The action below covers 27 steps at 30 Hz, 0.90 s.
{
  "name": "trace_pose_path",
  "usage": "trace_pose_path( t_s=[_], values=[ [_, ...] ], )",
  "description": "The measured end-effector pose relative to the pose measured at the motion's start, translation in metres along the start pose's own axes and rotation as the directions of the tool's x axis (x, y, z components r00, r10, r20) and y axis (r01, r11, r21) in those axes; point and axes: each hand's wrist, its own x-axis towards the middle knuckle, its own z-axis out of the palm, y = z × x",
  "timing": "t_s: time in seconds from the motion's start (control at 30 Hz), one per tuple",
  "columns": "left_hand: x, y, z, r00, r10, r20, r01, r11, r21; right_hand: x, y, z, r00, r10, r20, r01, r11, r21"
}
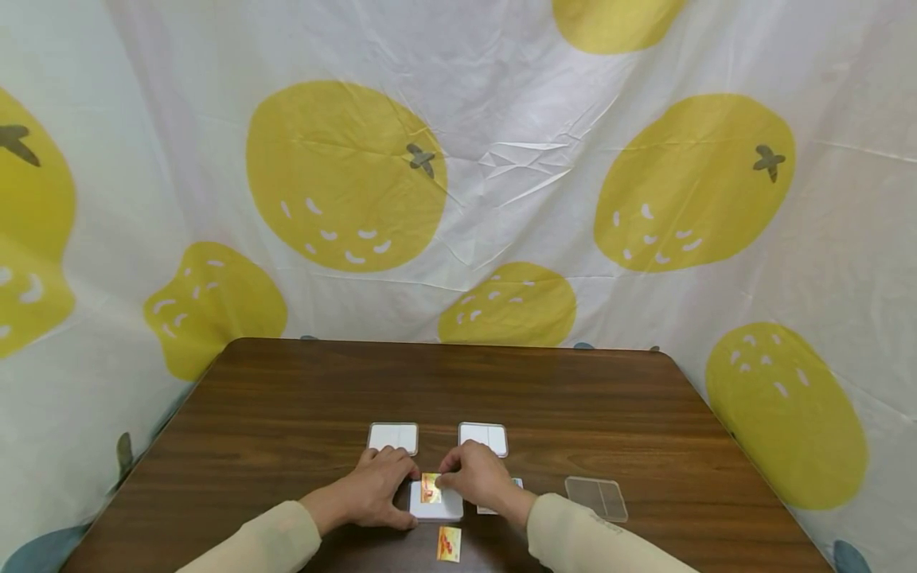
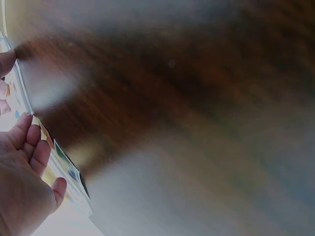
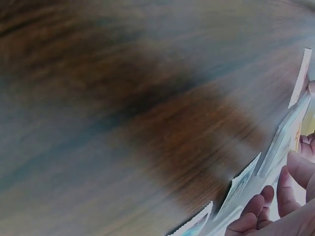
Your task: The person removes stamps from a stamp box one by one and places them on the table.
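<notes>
In the head view, my left hand [image 1: 374, 485] steadies a flat white plastic case [image 1: 446, 509], with thumb and index finger at its two left corners. My right hand [image 1: 478, 475] pinches a small orange-and-yellow stamp [image 1: 431, 488] by its right side, over the case's left half. A similar stamp [image 1: 449, 544] lies on the table just below the case. Under the right wrist, more stamps [image 1: 487, 510] are partly hidden. Their perforated edges show in the right wrist view, where a stamp [image 3: 241, 182] lies beside the case [image 3: 283, 137].
Two more flat cases with white inserts, a left one [image 1: 392, 437] and a right one [image 1: 483, 436], lie behind the hands. A clear plastic lid [image 1: 596, 498] lies to the right on the dark wooden table [image 1: 286, 414]. A lemon-print cloth [image 1: 501, 199] hangs beyond the table.
</notes>
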Motion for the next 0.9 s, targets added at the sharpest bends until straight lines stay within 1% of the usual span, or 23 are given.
trace_pose_path(
  t_s=[0.43,0.6,0.77,0.9],
  values=[
    [0.000,-0.006,0.003,1.000,0.016,-0.007,-0.016,0.999,0.032,0.002,-0.001,-0.005,0.999,0.021,0.047,-0.026,0.994,0.103],
    [0.000,-0.007,0.003,1.000,0.020,-0.008,-0.020,0.999,0.026,0.001,-0.002,-0.008,0.996,0.049,0.070,-0.059,0.987,0.149],
    [0.000,-0.006,0.002,1.000,0.026,-0.014,-0.025,1.000,0.015,-0.002,-0.003,-0.011,0.996,0.059,0.068,-0.071,0.981,0.180],
    [0.000,-0.006,0.001,1.000,0.020,-0.006,-0.020,1.000,0.009,-0.004,-0.005,-0.013,0.995,0.065,0.073,-0.079,0.975,0.209]
  ],
)
